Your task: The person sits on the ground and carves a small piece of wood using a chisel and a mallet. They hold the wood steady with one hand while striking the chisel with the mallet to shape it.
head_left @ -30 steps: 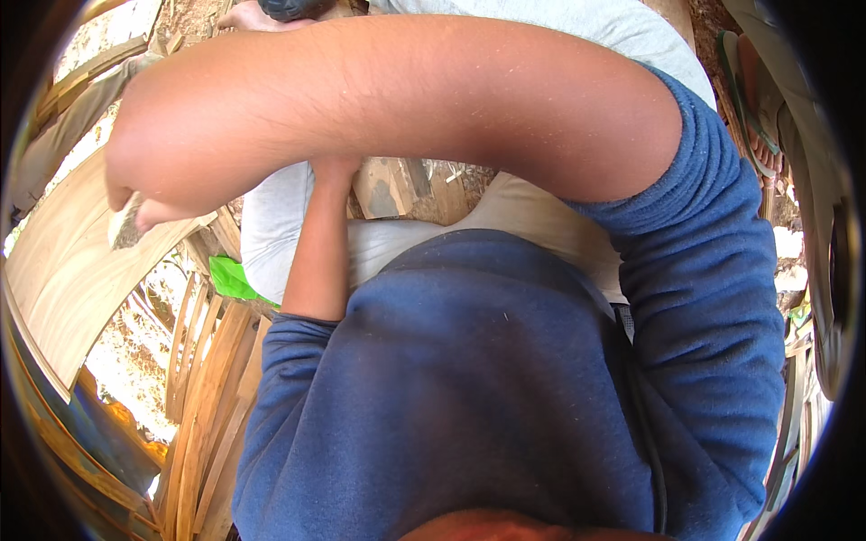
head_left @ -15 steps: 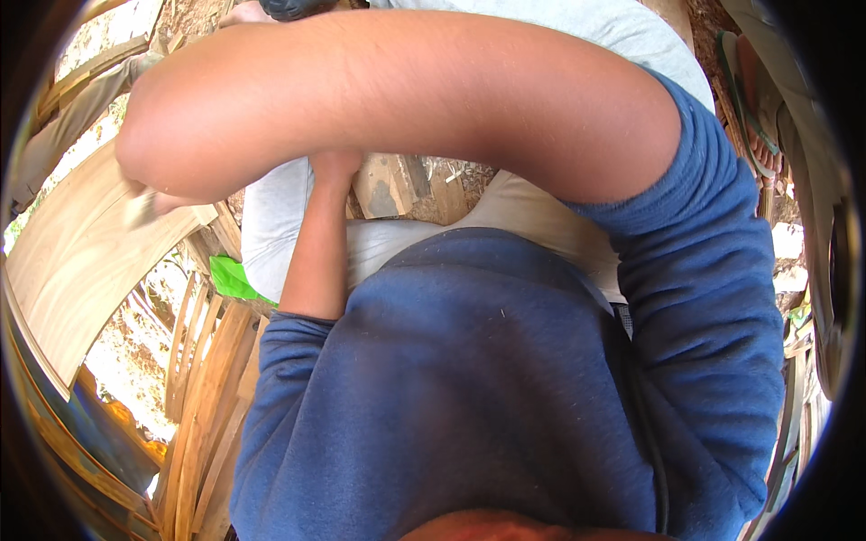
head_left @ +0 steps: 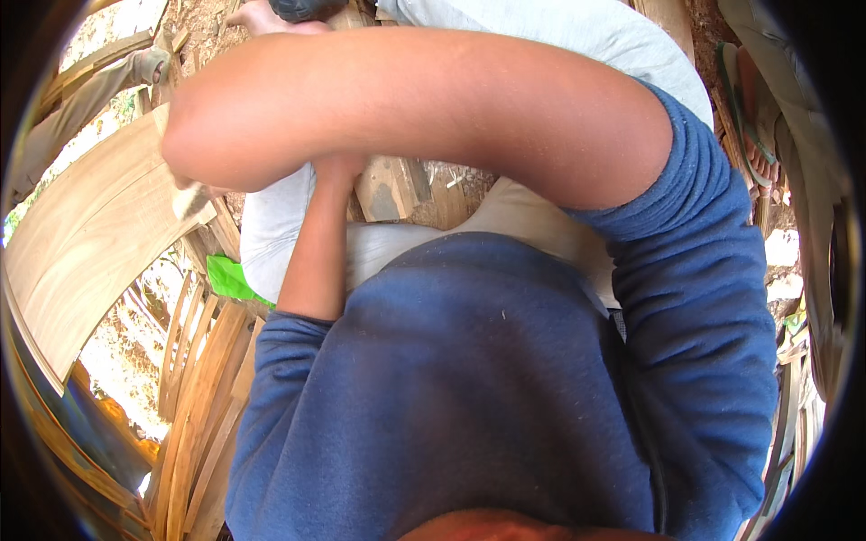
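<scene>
My right forearm (head_left: pixel 433 108) crosses my body to the left. Only the fingertips of my right hand (head_left: pixel 185 185) show past the wrist, closed on a small pale grey piece (head_left: pixel 192 204). The piece rests against the right end of a wide, pale curved wooden board (head_left: pixel 90 243). My left forearm (head_left: pixel 316 243) rises from the blue sleeve and passes under the right arm, so my left hand is hidden. My blue sweatshirt (head_left: pixel 469 388) fills the lower middle of the view.
Several curved wooden slats (head_left: pixel 194 397) lie stacked at lower left, with a bright green thing (head_left: pixel 225 279) just above them. Short wood offcuts (head_left: pixel 397 185) lie between my grey-trousered legs (head_left: pixel 271 225). A sandalled foot (head_left: pixel 749 108) is at the right, and an olive trouser leg (head_left: pixel 81 99) at upper left.
My right hand, still holding the pale piece, has slid to the right along the board. The left forearm has kept its place.
</scene>
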Available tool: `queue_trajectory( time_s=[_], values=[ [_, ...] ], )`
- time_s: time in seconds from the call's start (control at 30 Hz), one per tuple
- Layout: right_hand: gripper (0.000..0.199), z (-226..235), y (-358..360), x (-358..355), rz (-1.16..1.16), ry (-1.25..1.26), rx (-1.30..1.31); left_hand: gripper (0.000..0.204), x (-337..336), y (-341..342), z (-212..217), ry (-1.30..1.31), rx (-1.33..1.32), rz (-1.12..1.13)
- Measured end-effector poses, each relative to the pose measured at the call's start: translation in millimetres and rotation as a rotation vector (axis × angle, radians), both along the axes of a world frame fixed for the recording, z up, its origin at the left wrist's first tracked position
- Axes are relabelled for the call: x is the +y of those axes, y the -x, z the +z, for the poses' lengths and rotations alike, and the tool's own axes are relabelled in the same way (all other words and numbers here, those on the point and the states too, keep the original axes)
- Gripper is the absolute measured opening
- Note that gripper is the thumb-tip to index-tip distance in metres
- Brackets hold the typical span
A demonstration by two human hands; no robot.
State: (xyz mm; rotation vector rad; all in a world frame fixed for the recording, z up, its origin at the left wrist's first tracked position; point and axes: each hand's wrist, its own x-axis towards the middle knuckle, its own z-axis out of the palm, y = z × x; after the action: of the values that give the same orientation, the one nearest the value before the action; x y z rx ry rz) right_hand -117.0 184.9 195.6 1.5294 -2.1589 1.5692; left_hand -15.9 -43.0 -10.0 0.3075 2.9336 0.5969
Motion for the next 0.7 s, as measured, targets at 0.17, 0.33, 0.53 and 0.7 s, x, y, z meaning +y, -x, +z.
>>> queue_trajectory(
  time_s=[0.17, 0.33, 0.53, 0.7],
  values=[
    [0.030, 4.2, -3.9, 2.5, -0.057, 0.285, -0.023, 0.061, -4.4, 3.4, -5.4, 0.129, 0.045, -0.034],
    [0.034, 5.9, 5.0, 4.2, -0.029, 0.081, 0.064, 0.058, -4.8, -0.1, -3.4, 0.235, 0.111, -0.033],
    [0.042, -0.9, 11.8, 9.1, 0.012, -0.018, -0.028, 0.037, 8.5, 2.0, 3.1, 0.107, 0.157, 0.032],
    [0.047, -12.8, 30.9, -6.7, 0.098, 0.054, -0.023, 0.030, 40.0, 9.1, 27.5, 0.009, 0.151, 0.117]
  ],
)
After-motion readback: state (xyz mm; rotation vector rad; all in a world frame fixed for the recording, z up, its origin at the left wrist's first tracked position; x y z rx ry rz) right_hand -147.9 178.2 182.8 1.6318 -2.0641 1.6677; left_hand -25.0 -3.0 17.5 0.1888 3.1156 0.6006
